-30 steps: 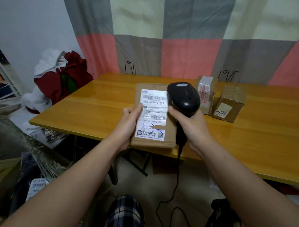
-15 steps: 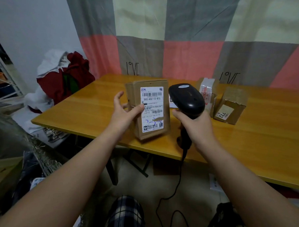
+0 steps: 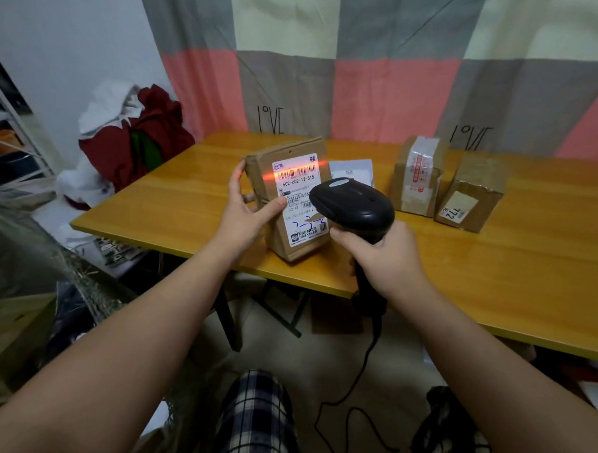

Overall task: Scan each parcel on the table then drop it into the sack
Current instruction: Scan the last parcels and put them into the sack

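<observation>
Parcel: a brown cardboard parcel [image 3: 296, 188] stands upright above the near edge of the table, with its white label facing me. I cannot tell whether its bottom edge touches the wood.
Scan line: a red-orange beam [image 3: 295, 172] lies across the top barcode and spills onto the bare cardboard at 9 o'clock.
Left hand: my left hand [image 3: 245, 215] grips the parcel's 9 o'clock edge, the thumb on the label and the fingers round the back.
Right hand: my right hand [image 3: 384, 253] is wrapped round the handle of a scanner [image 3: 353, 205]. Its smooth, rounded black head sits just at 4 o'clock of the label.
Cable: a thin black cable [image 3: 353, 395] curls down from the handle to the floor.
Table: the table [image 3: 498, 269] has a glossy orange-yellow wooden top, a straight front edge and dark legs.
Other parcels: at 3 o'clock a flat white packet [image 3: 351, 171] lies behind the scanner. Beyond it is a taped box [image 3: 417, 176] wrapped in shiny clear tape with red print, then a creased brown box [image 3: 471, 193] marked 772.
Backdrop: at 12 o'clock hangs a soft checked cloth [image 3: 386, 68] in grey, pink and cream squares.
Room: there is a white wall [image 3: 77, 47] at 10 o'clock, with a heap of red and white fabric [image 3: 132, 137] below it.
Lap: plaid trousers [image 3: 255, 423] show at 6 o'clock.
</observation>
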